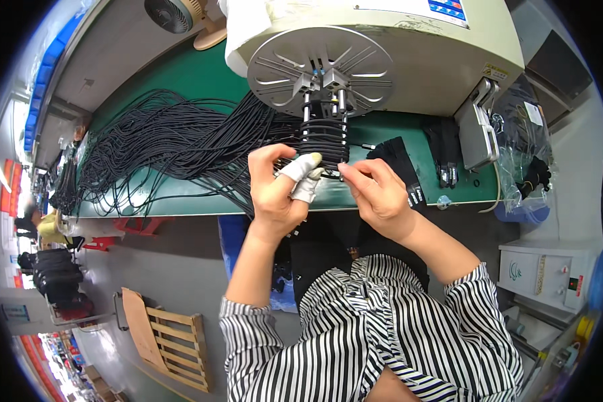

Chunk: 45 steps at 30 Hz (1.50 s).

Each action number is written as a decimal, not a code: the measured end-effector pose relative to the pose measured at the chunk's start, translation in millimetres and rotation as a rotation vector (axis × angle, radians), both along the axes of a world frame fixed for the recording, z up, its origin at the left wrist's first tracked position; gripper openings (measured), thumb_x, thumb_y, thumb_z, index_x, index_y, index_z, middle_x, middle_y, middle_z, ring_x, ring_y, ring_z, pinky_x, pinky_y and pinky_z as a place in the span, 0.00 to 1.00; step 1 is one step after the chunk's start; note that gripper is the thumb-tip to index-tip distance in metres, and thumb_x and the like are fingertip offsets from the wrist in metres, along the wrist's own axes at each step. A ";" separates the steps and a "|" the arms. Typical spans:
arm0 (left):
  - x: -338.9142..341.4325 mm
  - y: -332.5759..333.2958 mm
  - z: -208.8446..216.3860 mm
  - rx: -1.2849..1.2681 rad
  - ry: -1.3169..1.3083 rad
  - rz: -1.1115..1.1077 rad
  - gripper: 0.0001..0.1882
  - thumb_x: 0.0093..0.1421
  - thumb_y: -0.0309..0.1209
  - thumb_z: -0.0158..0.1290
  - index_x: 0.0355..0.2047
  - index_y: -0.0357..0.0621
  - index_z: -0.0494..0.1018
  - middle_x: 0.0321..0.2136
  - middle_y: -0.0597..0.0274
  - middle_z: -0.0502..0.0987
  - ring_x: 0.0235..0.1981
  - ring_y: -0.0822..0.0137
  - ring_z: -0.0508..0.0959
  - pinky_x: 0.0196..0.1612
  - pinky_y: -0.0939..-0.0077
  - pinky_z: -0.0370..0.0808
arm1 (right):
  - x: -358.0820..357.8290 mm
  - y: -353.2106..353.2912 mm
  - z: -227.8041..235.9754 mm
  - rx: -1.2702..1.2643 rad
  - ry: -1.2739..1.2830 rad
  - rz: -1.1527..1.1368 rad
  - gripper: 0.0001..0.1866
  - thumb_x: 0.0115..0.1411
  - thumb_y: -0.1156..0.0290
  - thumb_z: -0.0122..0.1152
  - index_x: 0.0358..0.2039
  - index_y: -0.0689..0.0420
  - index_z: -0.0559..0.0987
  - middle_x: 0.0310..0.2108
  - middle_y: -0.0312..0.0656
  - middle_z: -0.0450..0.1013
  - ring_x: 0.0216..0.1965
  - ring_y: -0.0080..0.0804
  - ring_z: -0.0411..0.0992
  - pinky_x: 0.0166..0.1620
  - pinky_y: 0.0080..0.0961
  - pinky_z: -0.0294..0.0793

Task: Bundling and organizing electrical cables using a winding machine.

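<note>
Black cable is wound in a coil (324, 142) around the metal prongs that stick out from a round slotted disc (321, 50) on a winding machine. My left hand (278, 191), with white coverings on some fingers, is closed at the coil's near left side, gripping the cable there. At the near right end of the coil, the thumb and forefinger of my right hand (382, 197) are pinched together. What lies between those fingertips is too small to make out. A large bundle of loose black cables (174, 137) spreads over the green table to the left.
The machine's pale housing (442, 63) rises behind the disc. Tied black cables (442, 151) and a flat black bundle (398, 161) lie to the right, beside a metal bracket (476, 127). A fan (171, 15) stands at the back. The green table's near edge (181, 213) runs below my wrists.
</note>
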<state>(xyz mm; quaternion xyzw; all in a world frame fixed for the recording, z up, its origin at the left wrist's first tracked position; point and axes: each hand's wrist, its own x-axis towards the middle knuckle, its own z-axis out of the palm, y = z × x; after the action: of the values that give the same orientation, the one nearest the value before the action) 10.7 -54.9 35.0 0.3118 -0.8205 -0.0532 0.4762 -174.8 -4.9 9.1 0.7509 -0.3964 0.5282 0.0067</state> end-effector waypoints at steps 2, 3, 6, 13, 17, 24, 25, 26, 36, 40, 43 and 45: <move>-2.6 12.7 -27.1 0.154 0.360 0.027 0.20 0.52 0.21 0.58 0.46 0.39 0.72 0.41 0.61 0.68 0.40 0.68 0.70 0.41 0.76 0.70 | -0.1 -3.5 -3.8 -0.088 0.099 -0.046 0.23 0.42 0.85 0.61 0.44 0.66 0.75 0.30 0.43 0.69 0.29 0.38 0.70 0.29 0.26 0.72; -14.2 21.4 -42.1 0.236 0.644 0.033 0.23 0.54 0.22 0.57 0.51 0.38 0.68 0.42 0.62 0.68 0.42 0.68 0.70 0.43 0.76 0.70 | -1.3 -3.9 -5.2 -0.129 0.152 -0.069 0.24 0.41 0.85 0.61 0.44 0.66 0.75 0.30 0.43 0.68 0.28 0.38 0.70 0.29 0.26 0.72; -42.7 44.2 -54.2 1.020 1.111 -0.394 0.28 0.58 0.32 0.55 0.56 0.39 0.59 0.49 0.57 0.69 0.51 0.63 0.71 0.55 0.65 0.68 | -4.4 -5.3 -8.0 -0.146 0.187 -0.019 0.24 0.41 0.84 0.59 0.44 0.68 0.75 0.31 0.44 0.68 0.28 0.38 0.69 0.28 0.27 0.72; -88.7 -6.5 -50.9 1.149 1.381 -0.601 0.13 0.57 0.28 0.56 0.42 0.41 0.71 0.38 0.57 0.76 0.41 0.63 0.77 0.41 0.63 0.77 | -25.1 -17.6 -2.0 -0.060 0.061 0.051 0.19 0.42 0.86 0.58 0.38 0.65 0.76 0.34 0.48 0.72 0.30 0.41 0.73 0.33 0.28 0.75; -86.9 -24.7 -67.3 1.069 1.305 -0.698 0.08 0.57 0.27 0.56 0.37 0.42 0.72 0.26 0.64 0.73 0.26 0.72 0.72 0.29 0.74 0.70 | -30.5 -55.4 25.7 0.249 -0.280 -0.109 0.12 0.52 0.80 0.60 0.39 0.65 0.76 0.34 0.46 0.74 0.31 0.31 0.75 0.36 0.25 0.75; -79.8 -25.8 -59.6 1.099 1.209 -0.928 0.19 0.54 0.31 0.60 0.45 0.42 0.69 0.36 0.63 0.74 0.39 0.71 0.74 0.44 0.73 0.71 | -26.2 -50.8 26.1 0.348 -0.263 0.057 0.05 0.53 0.77 0.61 0.30 0.65 0.78 0.26 0.44 0.73 0.25 0.32 0.74 0.29 0.26 0.73; -79.4 -20.1 -55.3 1.114 1.234 -0.922 0.22 0.53 0.32 0.61 0.47 0.42 0.69 0.39 0.62 0.75 0.43 0.70 0.74 0.49 0.73 0.71 | -22.0 -39.0 23.9 0.203 -0.147 0.005 0.08 0.50 0.79 0.62 0.33 0.64 0.77 0.26 0.45 0.72 0.26 0.37 0.73 0.29 0.28 0.73; -74.4 -27.3 -69.7 1.196 1.220 -1.012 0.25 0.52 0.32 0.62 0.49 0.42 0.68 0.43 0.60 0.75 0.47 0.67 0.74 0.55 0.74 0.70 | -16.9 -34.2 18.2 0.122 -0.094 -0.038 0.09 0.49 0.79 0.62 0.33 0.63 0.77 0.26 0.45 0.72 0.27 0.38 0.73 0.29 0.28 0.73; -55.3 64.6 -26.3 1.515 1.292 -0.623 0.10 0.54 0.27 0.56 0.36 0.42 0.71 0.31 0.59 0.75 0.30 0.69 0.76 0.33 0.76 0.74 | -42.0 13.1 49.5 0.075 0.000 0.127 0.17 0.42 0.69 0.62 0.35 0.63 0.77 0.35 0.48 0.72 0.33 0.42 0.71 0.37 0.33 0.69; -36.0 98.9 -39.4 1.639 0.805 -0.673 0.19 0.47 0.29 0.62 0.39 0.40 0.70 0.30 0.54 0.75 0.31 0.66 0.77 0.35 0.70 0.76 | -21.8 15.2 56.3 0.133 0.271 0.465 0.39 0.40 0.39 0.67 0.41 0.62 0.74 0.36 0.49 0.69 0.33 0.45 0.70 0.35 0.34 0.72; -25.9 110.9 -36.9 1.469 0.193 -0.672 0.22 0.48 0.31 0.61 0.43 0.38 0.68 0.40 0.53 0.73 0.44 0.63 0.75 0.46 0.69 0.74 | -8.3 28.7 46.2 0.208 0.326 0.674 0.29 0.46 0.45 0.66 0.27 0.61 0.72 0.24 0.42 0.64 0.18 0.34 0.65 0.18 0.27 0.64; -26.6 117.8 -47.3 1.091 0.078 -0.863 0.22 0.57 0.31 0.51 0.52 0.42 0.63 0.49 0.51 0.67 0.56 0.63 0.66 0.56 0.68 0.67 | -5.3 40.4 36.5 0.163 0.258 0.738 0.24 0.51 0.50 0.62 0.20 0.59 0.68 0.20 0.40 0.59 0.14 0.32 0.63 0.15 0.27 0.61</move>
<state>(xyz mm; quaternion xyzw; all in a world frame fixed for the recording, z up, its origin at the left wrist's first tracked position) -15.9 63.0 -12.3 0.1505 -0.7094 -0.6535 0.2168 -180.1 35.5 45.6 0.9011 -0.1366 0.3633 -0.1934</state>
